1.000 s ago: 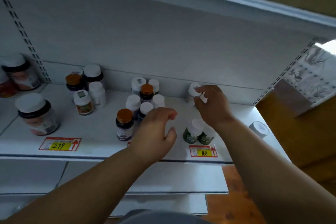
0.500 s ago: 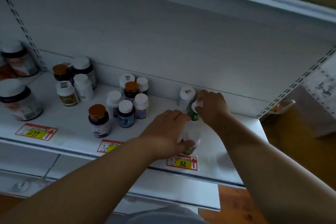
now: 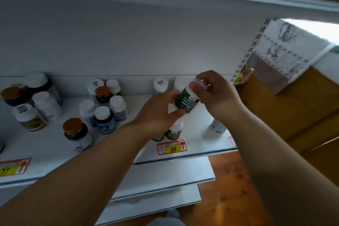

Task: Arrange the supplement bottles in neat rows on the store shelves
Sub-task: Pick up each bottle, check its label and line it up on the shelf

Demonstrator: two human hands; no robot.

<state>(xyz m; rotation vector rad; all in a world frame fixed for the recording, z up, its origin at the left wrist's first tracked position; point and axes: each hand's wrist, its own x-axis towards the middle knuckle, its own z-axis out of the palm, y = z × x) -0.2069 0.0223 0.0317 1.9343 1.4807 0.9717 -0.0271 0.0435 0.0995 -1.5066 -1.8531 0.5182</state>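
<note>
A green-labelled bottle [image 3: 187, 102] with a white cap is held tilted above the white shelf [image 3: 51, 145]. My right hand [image 3: 214, 95] pinches its cap end and my left hand [image 3: 157, 115] grips its lower body. Below them two more green bottles [image 3: 173, 131] stand by the front edge, partly hidden under my left hand. Two white-capped bottles [image 3: 160, 84] stand at the back wall behind the hands. A cluster of white- and orange-capped bottles [image 3: 104, 104] stands in the shelf's middle. One orange-capped bottle [image 3: 77, 134] stands alone nearer the front.
More bottles [image 3: 34, 104] crowd the shelf's left part. A bottle [image 3: 217, 126] lies on its side near the right end. Price tags [image 3: 171, 147] mark the front edge. Lower shelves [image 3: 165, 180] jut out below, over a wooden floor [image 3: 229, 180].
My right hand has lifted the green bottle off the shelf's back area and tilted it. My left hand has come up from the front bottles and taken hold of its body.
</note>
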